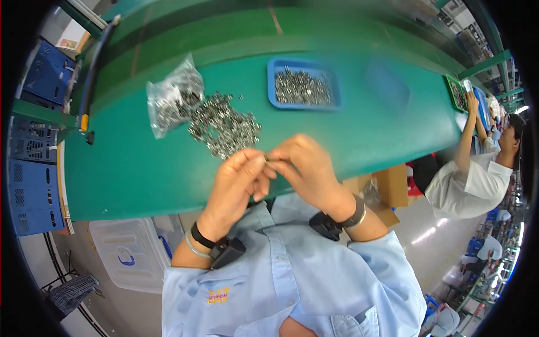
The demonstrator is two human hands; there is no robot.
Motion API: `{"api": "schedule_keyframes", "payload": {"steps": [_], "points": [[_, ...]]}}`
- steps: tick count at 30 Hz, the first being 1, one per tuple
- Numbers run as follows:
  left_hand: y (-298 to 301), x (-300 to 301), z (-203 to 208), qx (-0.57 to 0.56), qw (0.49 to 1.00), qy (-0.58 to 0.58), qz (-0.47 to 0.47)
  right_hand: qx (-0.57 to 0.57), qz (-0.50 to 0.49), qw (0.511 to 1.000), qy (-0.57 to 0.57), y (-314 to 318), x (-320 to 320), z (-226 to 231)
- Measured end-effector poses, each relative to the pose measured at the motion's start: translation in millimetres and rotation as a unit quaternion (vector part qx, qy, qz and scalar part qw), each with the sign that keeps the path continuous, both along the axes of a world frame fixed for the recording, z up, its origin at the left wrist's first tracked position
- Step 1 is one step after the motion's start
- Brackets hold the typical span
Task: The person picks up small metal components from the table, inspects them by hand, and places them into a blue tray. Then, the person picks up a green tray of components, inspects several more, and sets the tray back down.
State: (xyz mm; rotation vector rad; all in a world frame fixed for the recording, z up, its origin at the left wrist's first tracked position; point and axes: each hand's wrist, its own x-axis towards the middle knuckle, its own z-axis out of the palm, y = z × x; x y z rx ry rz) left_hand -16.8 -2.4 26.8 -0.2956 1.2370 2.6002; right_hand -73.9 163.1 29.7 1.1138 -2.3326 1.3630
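Your left hand (238, 177) and right hand (307, 168) both pinch one tiny metallic piece (266, 160) at the fingertips, 12 o'clock from your chest; shape mostly hidden. Double pinch probably steadies something that small. Loose heap of small shiny silver metal parts (227, 128) lies just off your hands at 10–11, against the clear plastic bag (160, 115), likely for short reach. Blue rectangular plastic tray (272, 84) at 1 o'clock sits apart, presumably keeping its similar parts separate.
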Motion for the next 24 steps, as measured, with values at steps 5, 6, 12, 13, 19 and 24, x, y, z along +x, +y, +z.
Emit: {"api": "schedule_keyframes", "payload": {"steps": [5,6,12,13,19,24], "points": [[3,2,-9,-0.020,1.000,0.015,-0.016,0.004,0.000,1.000,0.018,0,0,3],[4,4,-9,-0.008,1.000,0.007,-0.023,0.005,-0.004,1.000,0.009,1,3,4],[1,4,-4,-0.010,0.999,0.000,-0.038,-0.005,-0.006,1.000,-0.015,4,9,3],[2,2,-3,0.000,0.999,-0.003,-0.039,-0.007,-0.006,1.000,-0.015,4,8,3],[0,2,-9,0.020,0.998,-0.008,-0.051,0.010,-0.008,1.000,-0.007,8,6,0],[2,2,-11,0.030,0.999,-0.002,-0.042,0.017,-0.012,1.000,0.009,8,7,4]]}}
